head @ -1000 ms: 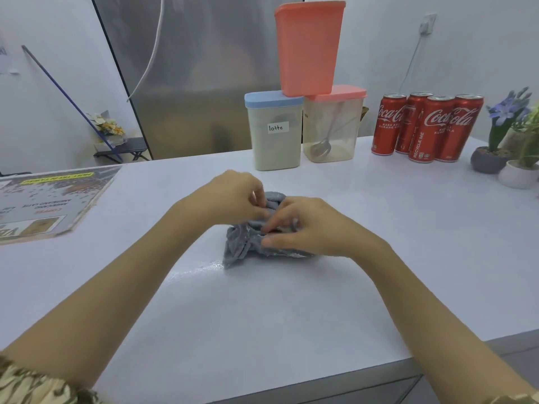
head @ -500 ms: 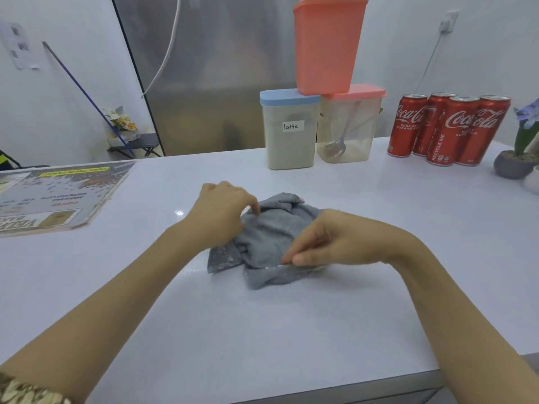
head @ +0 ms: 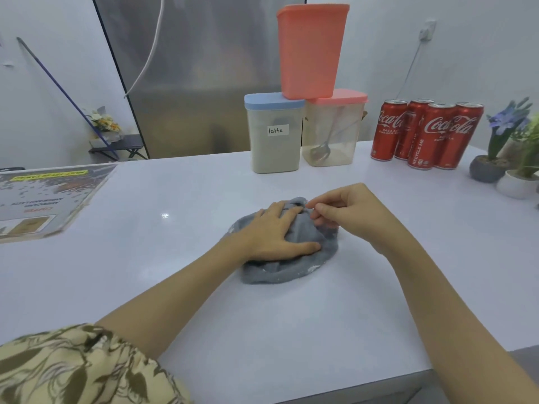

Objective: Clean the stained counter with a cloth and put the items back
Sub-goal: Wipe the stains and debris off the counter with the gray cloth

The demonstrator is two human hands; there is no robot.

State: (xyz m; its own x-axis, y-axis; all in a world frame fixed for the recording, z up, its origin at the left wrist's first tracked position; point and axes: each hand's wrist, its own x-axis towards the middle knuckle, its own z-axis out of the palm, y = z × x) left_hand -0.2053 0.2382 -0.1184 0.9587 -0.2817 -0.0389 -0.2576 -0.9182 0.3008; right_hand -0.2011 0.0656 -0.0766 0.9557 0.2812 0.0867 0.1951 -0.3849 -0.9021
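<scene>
A crumpled grey cloth (head: pixel 294 266) lies in the middle of the white counter (head: pixel 262 322). My left hand (head: pixel 275 233) presses flat on top of it, fingers spread and straight. My right hand (head: pixel 347 212) sits just right of the cloth's far edge with fingers curled; its fingertips meet at the cloth's top fold, and whether they pinch the fabric I cannot tell. White specks cling to the cloth's near rim.
At the back stand a blue-lidded "latte" container (head: pixel 274 135), a pink-lidded container with a spoon (head: pixel 332 129) and an upturned pink container (head: pixel 310 51) stacked on both. Several cola cans (head: pixel 428 134) and small plant pots (head: pixel 495 167) stand back right. A laminated menu (head: pixel 43 199) lies left.
My left hand went from pinching the cloth to lying flat on it. The right hand moved from the cloth's near side up to its far edge. The cloth is bunched more compactly.
</scene>
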